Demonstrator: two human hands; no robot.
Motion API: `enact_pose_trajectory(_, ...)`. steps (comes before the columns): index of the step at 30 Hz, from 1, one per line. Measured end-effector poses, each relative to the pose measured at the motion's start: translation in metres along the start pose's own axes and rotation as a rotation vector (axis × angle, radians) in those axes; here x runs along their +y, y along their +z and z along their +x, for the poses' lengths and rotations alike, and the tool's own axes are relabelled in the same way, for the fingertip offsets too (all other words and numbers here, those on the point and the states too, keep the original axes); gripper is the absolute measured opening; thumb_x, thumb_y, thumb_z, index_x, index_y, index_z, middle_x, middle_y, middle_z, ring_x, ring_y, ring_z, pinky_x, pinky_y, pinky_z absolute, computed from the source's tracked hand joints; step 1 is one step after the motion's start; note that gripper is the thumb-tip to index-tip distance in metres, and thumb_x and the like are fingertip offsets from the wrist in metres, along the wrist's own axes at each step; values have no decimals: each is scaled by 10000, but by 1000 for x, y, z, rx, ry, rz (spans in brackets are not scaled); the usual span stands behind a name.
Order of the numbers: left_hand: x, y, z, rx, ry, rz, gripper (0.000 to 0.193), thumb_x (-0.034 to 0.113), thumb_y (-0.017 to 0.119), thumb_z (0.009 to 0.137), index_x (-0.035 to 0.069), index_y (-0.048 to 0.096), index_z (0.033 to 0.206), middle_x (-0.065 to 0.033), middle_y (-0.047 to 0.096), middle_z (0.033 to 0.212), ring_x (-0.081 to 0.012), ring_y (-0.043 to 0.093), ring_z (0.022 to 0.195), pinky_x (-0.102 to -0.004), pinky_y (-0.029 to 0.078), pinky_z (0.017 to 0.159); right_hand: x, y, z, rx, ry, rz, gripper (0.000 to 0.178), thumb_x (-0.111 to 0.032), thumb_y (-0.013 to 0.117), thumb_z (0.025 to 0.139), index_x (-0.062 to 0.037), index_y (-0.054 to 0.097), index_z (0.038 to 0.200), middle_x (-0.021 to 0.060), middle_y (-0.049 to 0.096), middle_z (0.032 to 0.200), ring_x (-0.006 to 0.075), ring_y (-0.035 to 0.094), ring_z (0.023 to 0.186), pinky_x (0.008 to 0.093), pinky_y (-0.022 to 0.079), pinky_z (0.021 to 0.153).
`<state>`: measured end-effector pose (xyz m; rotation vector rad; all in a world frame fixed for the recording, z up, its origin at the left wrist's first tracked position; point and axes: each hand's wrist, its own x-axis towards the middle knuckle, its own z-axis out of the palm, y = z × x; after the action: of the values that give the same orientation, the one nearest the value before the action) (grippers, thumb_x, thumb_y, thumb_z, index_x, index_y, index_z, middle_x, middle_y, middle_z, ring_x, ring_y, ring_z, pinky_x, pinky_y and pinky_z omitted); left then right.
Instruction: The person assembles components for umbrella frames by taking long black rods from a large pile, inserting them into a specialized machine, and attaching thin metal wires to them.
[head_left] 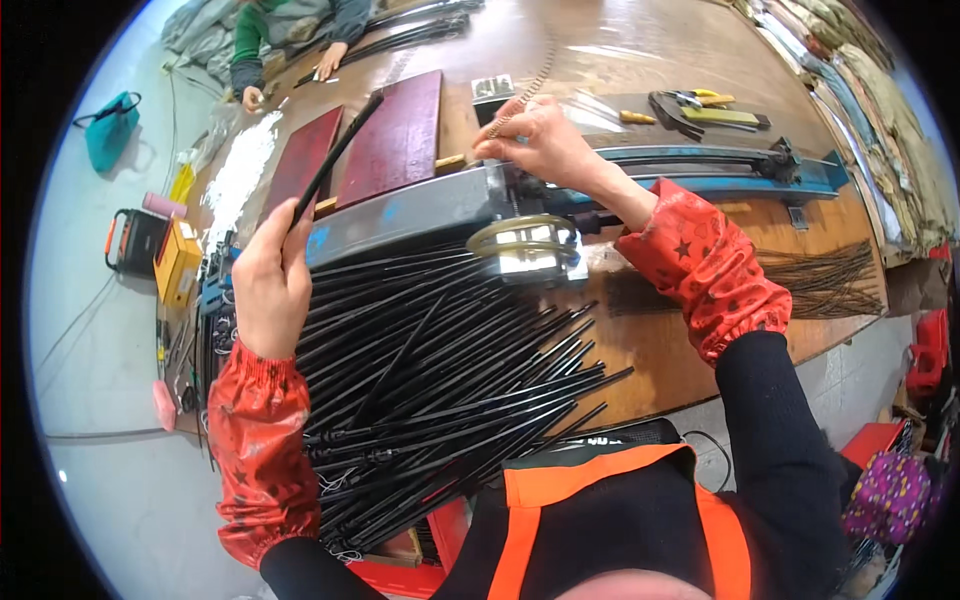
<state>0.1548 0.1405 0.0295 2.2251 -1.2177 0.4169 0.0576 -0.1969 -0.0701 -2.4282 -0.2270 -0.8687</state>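
My left hand (pixel 270 285) is closed around the lower end of a slim black tube (pixel 338 152), which slants up to the right over a dark red board (pixel 397 135). Between the thumb and fingers of my right hand (pixel 545 142) is a thin brass-coloured coil spring (pixel 541 75), its length curving up and away over the table. Below both hands runs a grey and blue metal bench fixture (pixel 410 215) with a loop of yellowish hose (pixel 525 232) at its middle. Many black rods (pixel 430 345) lie heaped on the near side of the fixture.
Pliers and cutters (pixel 690 102) lie at the far right of the table (pixel 650 375). Rusty thin rods (pixel 825 282) rest at the right edge. Fabric rolls (pixel 850 110) line the far right. Across the table, another person's hand (pixel 330 60) works near white pieces (pixel 245 165).
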Motion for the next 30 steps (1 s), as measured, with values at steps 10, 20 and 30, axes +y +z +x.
enact_pose_trajectory(10,-33,11,-12,-19,-65,26,256,87,665,949,-40,654,1170,-244,694,953,-334,698,808,-362,535,723,-16,14,19,-257,-131,-347,191,-308,690,896,-133,731,834,46,662,746,225,596,846,414,372,928)
enact_pose_trajectory(20,-60,36,-2,-169,68,113,222,194,670,938,66,701,1117,-166,692,885,-348,678,786,-412,522,694,67,-136,-131,33,72,-727,135,-87,664,886,-172,715,977,-24,748,913,203,635,1024,388,269,1057)
enact_pose_trajectory(30,4,161,57,-392,257,59,271,305,586,979,79,655,1112,-149,679,939,-354,669,873,-453,538,746,99,-202,-196,98,234,-666,79,-59,651,881,-18,671,946,158,662,885,354,622,864,443,474,791)
